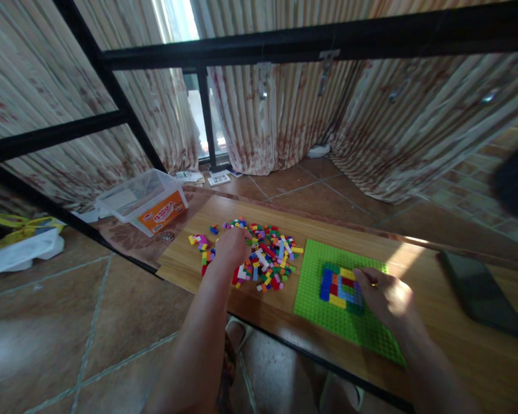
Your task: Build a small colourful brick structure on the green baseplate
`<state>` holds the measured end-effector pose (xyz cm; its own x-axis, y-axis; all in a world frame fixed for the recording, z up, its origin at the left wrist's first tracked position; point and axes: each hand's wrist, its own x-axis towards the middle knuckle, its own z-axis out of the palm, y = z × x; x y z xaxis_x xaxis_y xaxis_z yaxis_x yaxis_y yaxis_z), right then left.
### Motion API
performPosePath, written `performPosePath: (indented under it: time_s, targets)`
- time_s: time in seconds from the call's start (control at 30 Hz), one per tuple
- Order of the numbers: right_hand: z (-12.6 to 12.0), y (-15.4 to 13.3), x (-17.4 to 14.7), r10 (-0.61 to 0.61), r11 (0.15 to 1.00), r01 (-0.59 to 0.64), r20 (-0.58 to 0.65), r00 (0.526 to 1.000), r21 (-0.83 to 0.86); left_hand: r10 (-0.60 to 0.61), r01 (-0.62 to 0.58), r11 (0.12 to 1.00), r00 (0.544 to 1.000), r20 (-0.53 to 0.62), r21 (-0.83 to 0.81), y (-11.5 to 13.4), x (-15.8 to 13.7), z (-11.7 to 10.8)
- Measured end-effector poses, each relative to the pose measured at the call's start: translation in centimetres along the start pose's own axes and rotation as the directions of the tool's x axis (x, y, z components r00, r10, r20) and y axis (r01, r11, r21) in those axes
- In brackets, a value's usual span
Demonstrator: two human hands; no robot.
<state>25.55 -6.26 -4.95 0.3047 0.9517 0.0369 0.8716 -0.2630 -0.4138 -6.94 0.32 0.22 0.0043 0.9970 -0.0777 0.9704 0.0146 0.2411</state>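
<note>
A loose pile of small toy building bricks (265, 256) in many colours lies on the wooden table. My left hand (233, 247) reaches down into the left part of this pile, its fingertips mostly hidden behind the hand. To the right is a green studded baseplate (311, 299). On it sits a low, roughly square build of bricks (337, 290) in blue, yellow, red, orange and green. At the build's right edge, my right hand (384, 293) has its thumb and fingers pinched together. Whatever may be between those fingers is too small to make out.
A dark phone-like slab (481, 293) lies on the table (435, 322) at the right. Beyond the table's left end stands a clear plastic box (142, 198) with an orange label. Black metal bars (285, 49) cross in front of striped curtains (280, 115).
</note>
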Motion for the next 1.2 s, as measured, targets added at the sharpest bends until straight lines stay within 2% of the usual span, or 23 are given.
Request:
performPosePath:
  time_s: [0.23,0.37,0.4,0.47,0.53,0.6,0.73,0.87,0.93,1.07,1.2]
  targets:
    - [0.4,0.1,0.2,-0.03,1.0,0.03,-0.005,1.0,0.002,0.003,-0.004,0.999,1.0,-0.015,-0.045,-0.3,0.3,0.2]
    - [-0.2,-0.5,-0.2,-0.018,0.999,0.019,-0.044,0.999,0.037,0.095,-0.115,0.963,0.991,-0.091,-0.245,0.1,0.7,-0.3]
    - [-0.4,-0.7,-0.3,0.004,0.999,0.0,-0.086,0.996,0.044,0.14,-0.169,0.929,0.984,-0.112,-0.33,0.5,0.7,-0.3]
    - [-0.8,-1.4,-0.6,0.021,0.998,-0.003,-0.256,0.967,0.07,0.243,-0.278,0.819,0.96,-0.136,-0.502,1.5,0.6,-0.1]
    - [-1.2,-2.2,-0.9,-0.05,0.975,0.13,-0.388,0.92,0.183,0.341,-0.323,0.689,0.934,-0.104,-0.648,2.9,0.3,0.6]
    - [-1.3,-3.1,-1.3,-0.121,0.913,0.27,-0.427,0.896,0.307,0.411,-0.283,0.577,0.911,-0.027,-0.766,4.6,-0.3,1.4]
    - [-0.9,-4.3,-2.0,-0.291,0.761,0.424,-0.325,0.9,0.491,0.5,-0.135,0.43,0.859,0.111,-0.892,7.6,-1.6,2.7]
    - [-0.6,-4.7,-2.6,-0.405,0.664,0.446,-0.212,0.889,0.6,0.556,-0.049,0.367,0.812,0.177,-0.929,9.5,-2.4,3.2]
    - [-0.6,-4.6,-2.7,-0.421,0.66,0.437,-0.18,0.889,0.612,0.559,-0.023,0.353,0.807,0.192,-0.935,10.1,-2.6,3.3]
    - [-1.1,-3.7,-2.5,-0.402,0.697,0.418,-0.165,0.901,0.583,0.513,-0.016,0.383,0.835,0.198,-0.924,10.8,-2.6,3.8]
    - [-1.4,-1.7,-1.8,-0.252,0.795,0.321,-0.201,0.947,0.515,0.432,-0.041,0.471,0.881,0.19,-0.881,11.0,-2.3,4.3]
